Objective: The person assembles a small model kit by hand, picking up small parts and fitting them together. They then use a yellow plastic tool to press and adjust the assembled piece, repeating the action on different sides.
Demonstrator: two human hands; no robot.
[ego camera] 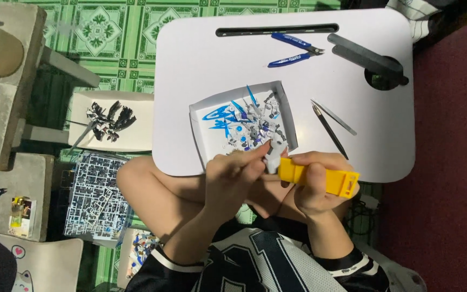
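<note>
Yellow tool point(320, 177) in right hand point(315, 186), beside white tray point(287, 116).

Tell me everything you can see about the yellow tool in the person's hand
The yellow tool is a flat, blocky bar that looks like plastic, with a small rectangular slot near its outer end. It lies almost level, tilted slightly down to the right, just over the near edge of the white lap table. The right hand wraps its middle, fingers curled over the top. Its inner end meets a small white part pinched by the left hand.
</note>
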